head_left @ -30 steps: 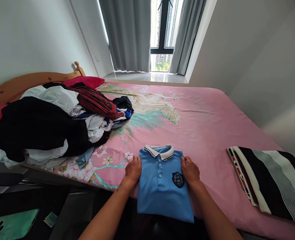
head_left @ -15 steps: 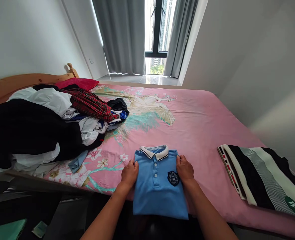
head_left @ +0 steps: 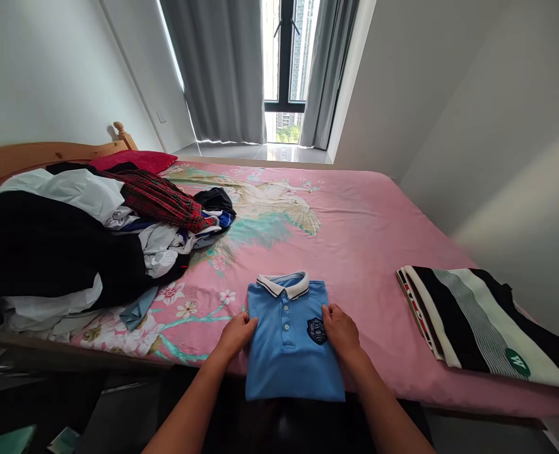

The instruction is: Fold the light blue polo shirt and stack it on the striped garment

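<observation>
A folded blue polo shirt point(head_left: 284, 359) lies collar away from me at the front edge of the bed point(head_left: 355, 252), its lower end reaching past the edge. It has a white collar with dark trim, buttons and a dark crest badge. My left hand point(head_left: 236, 334) pinches its left side below the shoulder. On the right side, beside the badge, my right hand point(head_left: 342, 331) grips the fabric, thumb on top. The fingers under the cloth are hidden in both hands.
A loose heap of clothes point(head_left: 71, 246) covers the bed's left side, with a red plaid garment point(head_left: 166, 202) on it. Folded striped clothes point(head_left: 469, 321) are stacked at the right. Behind the heap are a red pillow point(head_left: 132, 161) and wooden headboard point(head_left: 43, 151).
My view has turned slightly right, so the scene shifts left. Both hands still hold the polo shirt's sides; the right hand sits slightly lower along its edge, closer to the badge.
</observation>
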A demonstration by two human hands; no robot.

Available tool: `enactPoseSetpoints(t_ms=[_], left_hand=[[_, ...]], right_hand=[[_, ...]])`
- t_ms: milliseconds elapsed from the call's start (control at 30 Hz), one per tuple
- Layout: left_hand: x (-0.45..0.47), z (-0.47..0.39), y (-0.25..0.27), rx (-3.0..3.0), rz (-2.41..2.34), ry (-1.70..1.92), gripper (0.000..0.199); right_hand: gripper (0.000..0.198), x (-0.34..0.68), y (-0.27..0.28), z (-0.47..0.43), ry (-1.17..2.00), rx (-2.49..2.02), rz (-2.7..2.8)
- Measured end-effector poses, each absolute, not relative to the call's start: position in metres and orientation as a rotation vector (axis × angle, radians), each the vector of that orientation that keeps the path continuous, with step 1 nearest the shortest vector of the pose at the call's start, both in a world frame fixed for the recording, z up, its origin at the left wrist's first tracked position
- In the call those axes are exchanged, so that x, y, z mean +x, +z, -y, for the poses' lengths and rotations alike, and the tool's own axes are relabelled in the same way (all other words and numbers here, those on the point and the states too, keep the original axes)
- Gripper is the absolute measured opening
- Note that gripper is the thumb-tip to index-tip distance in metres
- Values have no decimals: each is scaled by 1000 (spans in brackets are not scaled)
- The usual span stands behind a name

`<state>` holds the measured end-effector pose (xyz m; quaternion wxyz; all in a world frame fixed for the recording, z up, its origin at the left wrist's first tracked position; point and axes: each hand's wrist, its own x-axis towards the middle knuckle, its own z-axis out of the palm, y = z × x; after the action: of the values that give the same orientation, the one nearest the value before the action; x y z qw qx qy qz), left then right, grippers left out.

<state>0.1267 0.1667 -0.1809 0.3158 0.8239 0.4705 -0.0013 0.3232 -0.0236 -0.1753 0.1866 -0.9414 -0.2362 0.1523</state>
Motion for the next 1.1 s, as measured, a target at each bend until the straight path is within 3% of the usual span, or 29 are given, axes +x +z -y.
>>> enactPoseSetpoints(t_ms=[133,400,667,933,1100], left_hand=[[125,-154,-177,2213,-1288,68,22],[118,-152,-177,2126,-1236,32,38],[113,-140,-177,2143,-1315,117,24],[138,-180,-188,1753,-1190,345,43],[160,-206,-191,1717,-1192,397,26]], right_hand=[[36,325,-181,25,387,-2669,662],[45,334,-183,17,377,-2640,656],[37,344,-191,9,363,-2651,631],[50,359,-181,-13,432,-2643,623],[43,368,-188,-21,394,-2654,595]])
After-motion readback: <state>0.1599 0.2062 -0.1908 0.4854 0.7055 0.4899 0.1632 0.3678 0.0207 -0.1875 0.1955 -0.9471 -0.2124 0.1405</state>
